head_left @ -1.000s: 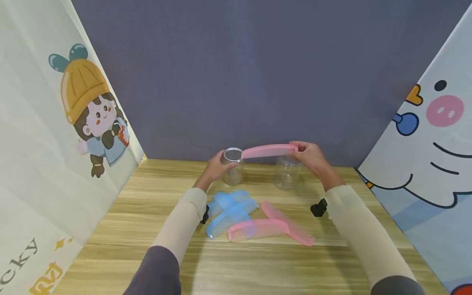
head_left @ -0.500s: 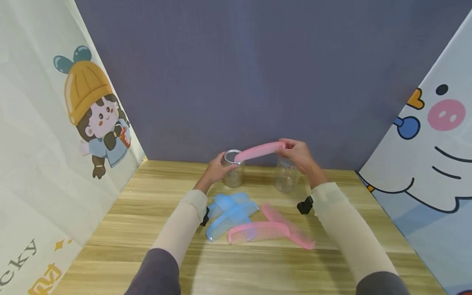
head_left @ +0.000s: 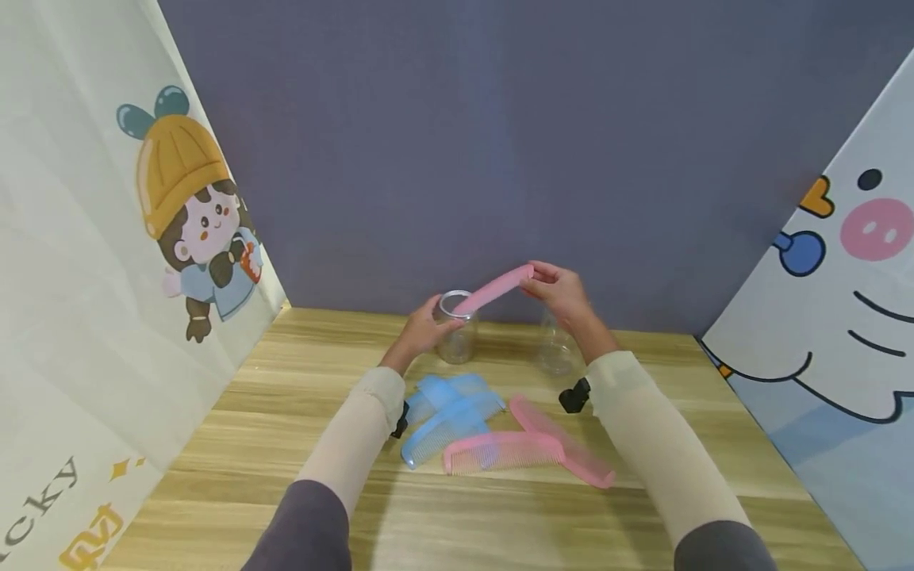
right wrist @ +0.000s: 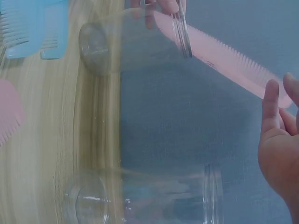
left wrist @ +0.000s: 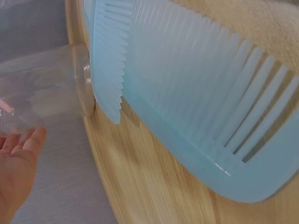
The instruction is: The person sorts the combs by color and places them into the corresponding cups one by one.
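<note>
My left hand (head_left: 420, 329) grips a clear plastic jar (head_left: 458, 347) near its rim, thumb on the near side. The jar stands upright on the table, against the back. My right hand (head_left: 562, 297) pinches a pink comb (head_left: 500, 287) by one end. The comb slants down to the left, and its far end is inside the mouth of the held jar, as the right wrist view shows through the clear wall (right wrist: 135, 42). A second clear jar (head_left: 555, 353) stands to the right, partly hidden by my right forearm.
Several blue combs (head_left: 446, 420) lie crossed in a pile in front of the held jar. Two pink combs, a nearer one (head_left: 503, 450) and a slanted one (head_left: 560, 436), lie beside them. A grey panel (head_left: 485, 159) closes the back of the wooden table (head_left: 271, 476).
My right hand has moved left, tilting the pink comb more steeply and bringing its far end into the jar's mouth. My left hand keeps its grip on the jar.
</note>
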`<state>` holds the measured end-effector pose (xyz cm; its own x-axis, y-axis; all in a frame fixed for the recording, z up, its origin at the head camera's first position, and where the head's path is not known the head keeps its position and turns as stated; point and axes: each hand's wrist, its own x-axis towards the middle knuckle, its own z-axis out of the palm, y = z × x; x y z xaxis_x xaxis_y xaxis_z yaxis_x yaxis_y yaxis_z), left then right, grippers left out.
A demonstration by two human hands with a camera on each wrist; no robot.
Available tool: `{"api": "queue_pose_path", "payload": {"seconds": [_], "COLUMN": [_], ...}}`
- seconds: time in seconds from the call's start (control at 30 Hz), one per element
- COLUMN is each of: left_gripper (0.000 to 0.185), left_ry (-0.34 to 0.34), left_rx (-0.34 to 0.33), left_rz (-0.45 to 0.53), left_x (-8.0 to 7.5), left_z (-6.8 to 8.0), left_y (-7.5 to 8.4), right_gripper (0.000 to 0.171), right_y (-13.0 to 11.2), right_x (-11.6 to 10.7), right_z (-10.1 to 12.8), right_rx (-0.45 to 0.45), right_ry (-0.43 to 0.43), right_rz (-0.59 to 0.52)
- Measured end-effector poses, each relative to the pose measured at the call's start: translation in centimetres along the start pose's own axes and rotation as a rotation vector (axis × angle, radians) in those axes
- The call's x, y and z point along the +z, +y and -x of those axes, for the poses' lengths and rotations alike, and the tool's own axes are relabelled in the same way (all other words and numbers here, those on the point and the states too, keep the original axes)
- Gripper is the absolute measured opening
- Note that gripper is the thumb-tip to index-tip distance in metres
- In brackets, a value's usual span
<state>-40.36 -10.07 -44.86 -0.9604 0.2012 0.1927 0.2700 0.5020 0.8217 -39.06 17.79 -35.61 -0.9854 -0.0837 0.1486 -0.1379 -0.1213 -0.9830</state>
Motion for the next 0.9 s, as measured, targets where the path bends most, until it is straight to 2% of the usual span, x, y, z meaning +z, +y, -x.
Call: {"api": "queue_pose_path", "payload": {"seconds": [0.13,0.27,0.43,0.67,0.9], "left_gripper": [0.086,0.082,0.081,0.083,0.085], "left_ry": [-0.017,-0.007,-0.002,-0.001,0.001], "left_rx": [-0.004,-0.004,-0.001,-0.026,-0.021], "left_rz": [0.018,0.029,0.022,0.035,0.036], "left_x": [0.2,0.3,0.2,0.3,0.3], "left_z": [0.1,0.0,0.0,0.0,-0.1], "left_y": [0.1,0.1,0.0,-0.1,-0.1], "right_gripper": [0.058,0.060,0.058,0.059,0.060], "right_y": [0.0,0.0,0.1,0.6,1.3], "right_x": [-0.1,-0.4,-1.0,-2.3,-4.2], "right_z": [0.2,0.4,0.8,2.1,3.7], "right_rx": [-0.006,-0.009,0.026,0.076,0.071], "right_ry": [-0.017,-0.029,-0.039,-0.088,-0.145], "right_rz": [0.023,0.065,0.090,0.202,0.249]}}
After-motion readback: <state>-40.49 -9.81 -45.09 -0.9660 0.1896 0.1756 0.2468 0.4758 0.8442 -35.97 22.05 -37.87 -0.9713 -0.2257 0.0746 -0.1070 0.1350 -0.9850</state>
